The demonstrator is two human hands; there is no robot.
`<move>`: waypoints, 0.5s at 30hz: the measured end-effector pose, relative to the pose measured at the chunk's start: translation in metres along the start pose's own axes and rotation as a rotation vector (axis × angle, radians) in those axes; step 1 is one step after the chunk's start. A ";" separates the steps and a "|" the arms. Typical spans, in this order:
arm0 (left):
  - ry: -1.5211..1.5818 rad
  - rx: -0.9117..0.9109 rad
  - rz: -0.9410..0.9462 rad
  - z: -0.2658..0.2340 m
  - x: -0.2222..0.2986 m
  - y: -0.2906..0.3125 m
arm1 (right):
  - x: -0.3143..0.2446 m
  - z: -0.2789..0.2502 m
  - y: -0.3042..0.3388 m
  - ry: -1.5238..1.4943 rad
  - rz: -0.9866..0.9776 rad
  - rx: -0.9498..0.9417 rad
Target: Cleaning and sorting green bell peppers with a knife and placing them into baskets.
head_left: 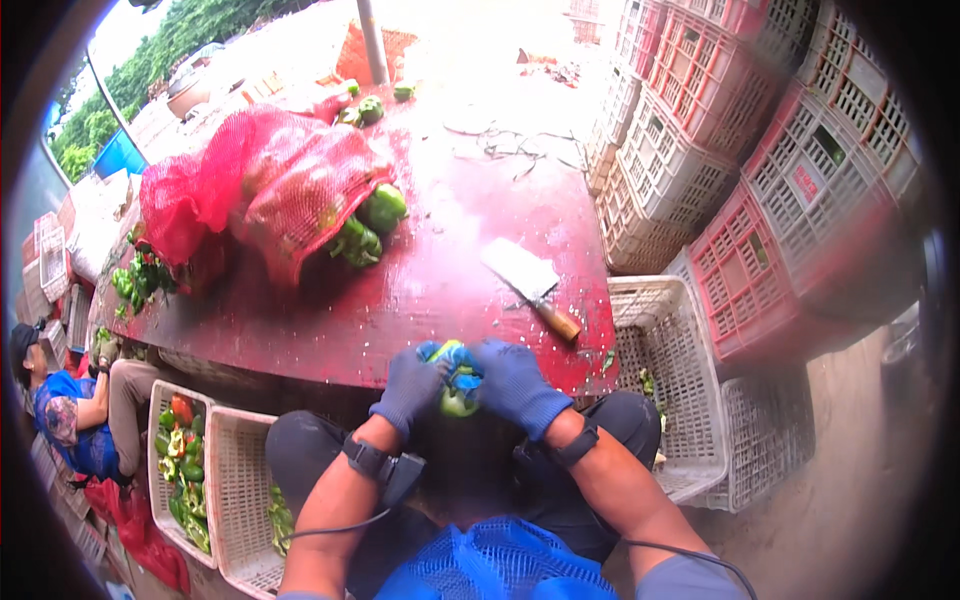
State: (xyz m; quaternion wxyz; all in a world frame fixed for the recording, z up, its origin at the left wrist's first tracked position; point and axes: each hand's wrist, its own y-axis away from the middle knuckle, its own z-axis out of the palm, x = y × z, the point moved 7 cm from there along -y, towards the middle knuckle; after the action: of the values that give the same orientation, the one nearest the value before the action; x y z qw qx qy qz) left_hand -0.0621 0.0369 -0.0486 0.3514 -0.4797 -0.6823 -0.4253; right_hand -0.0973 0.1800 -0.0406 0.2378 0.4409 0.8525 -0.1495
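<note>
Both my hands, in blue knit gloves, meet over my lap just off the near edge of the red table point(440, 300). Between them is a green bell pepper point(459, 402), partly covered by gloved fingers. My left hand point(410, 386) grips it from the left, and my right hand point(517, 382) closes on it from the right. A cleaver point(522, 270) with a wooden handle lies on the table, beyond my right hand. Farther left, red mesh sacks point(300, 180) of peppers lie on the table, with green bell peppers point(382, 209) spilling from one mouth.
Left of my legs stand a white crate point(240, 485) and a crate of cut peppers point(182, 470). At my right is another white crate point(690, 400) with a few scraps, below tall crate stacks point(700, 140). A co-worker point(85, 410) sits at far left.
</note>
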 end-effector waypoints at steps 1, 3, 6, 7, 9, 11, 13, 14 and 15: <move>0.003 -0.009 -0.020 0.003 -0.009 -0.007 | 0.000 0.003 -0.001 0.029 -0.065 0.054; -0.056 -0.001 0.071 0.003 -0.036 -0.023 | -0.015 0.004 0.001 0.055 -0.204 0.138; 0.150 -0.133 0.074 0.006 -0.049 -0.038 | -0.022 0.002 -0.001 0.084 -0.316 0.192; 0.041 -0.123 0.288 0.003 -0.046 -0.038 | -0.026 0.002 -0.001 0.069 -0.316 0.165; -0.068 -0.110 0.495 -0.004 -0.033 -0.038 | -0.037 -0.014 -0.001 0.108 -0.386 0.242; 0.000 -0.211 0.234 -0.004 -0.034 -0.038 | -0.041 -0.028 0.000 0.055 -0.404 0.274; -0.066 -0.149 0.428 -0.010 -0.006 -0.027 | -0.041 -0.039 0.003 -0.064 -0.427 0.364; -0.138 -0.082 0.629 -0.014 0.008 -0.017 | -0.042 -0.039 0.003 -0.067 -0.429 0.358; -0.164 -0.099 0.536 -0.016 0.002 -0.018 | -0.039 -0.045 0.004 -0.138 -0.395 0.416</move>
State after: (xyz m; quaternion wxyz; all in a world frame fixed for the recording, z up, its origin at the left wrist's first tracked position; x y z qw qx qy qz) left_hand -0.0789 0.0197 -0.0449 0.3712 -0.6925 -0.5354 -0.3099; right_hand -0.0869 0.1766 0.0184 0.1660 0.2946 0.8546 -0.3942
